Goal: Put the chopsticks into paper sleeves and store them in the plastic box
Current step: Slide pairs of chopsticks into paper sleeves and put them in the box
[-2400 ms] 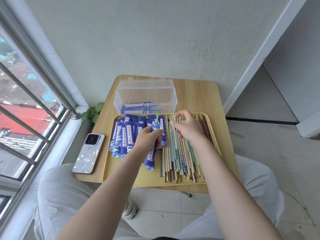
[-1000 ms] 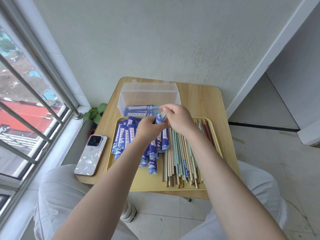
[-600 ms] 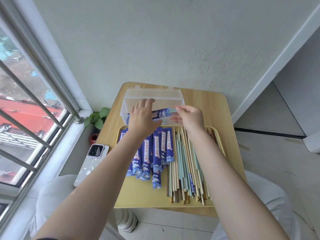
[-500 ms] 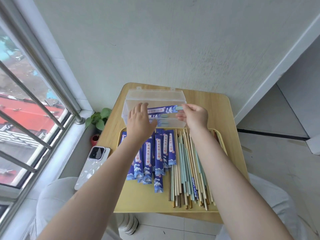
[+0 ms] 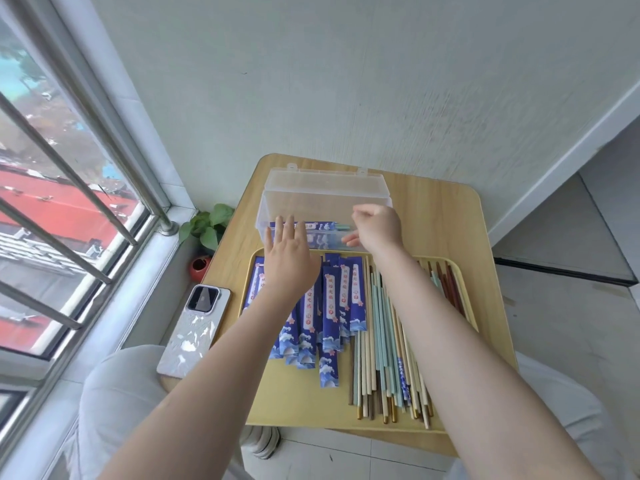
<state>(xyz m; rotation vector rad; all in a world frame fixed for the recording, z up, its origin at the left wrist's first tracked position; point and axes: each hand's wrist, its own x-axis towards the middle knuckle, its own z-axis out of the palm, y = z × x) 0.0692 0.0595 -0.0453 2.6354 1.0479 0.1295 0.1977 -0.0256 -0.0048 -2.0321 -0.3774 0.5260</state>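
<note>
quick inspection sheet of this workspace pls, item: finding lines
surface: small wooden table against the wall, with a yellow tray on it
job's things: clear plastic box stands open behind the tray, sleeved chopsticks lying inside; blue paper sleeves on the tray's left half, bare chopsticks on its right half
clutter: phone on the table's left edge
grippers: left hand flat, fingers straight, at the box's front wall; right hand at the box, fingers curled, whether it grips anything cannot be told
cables: nothing seen
surroundings: barred window on the left, potted plant by the sill, tiled floor
</note>
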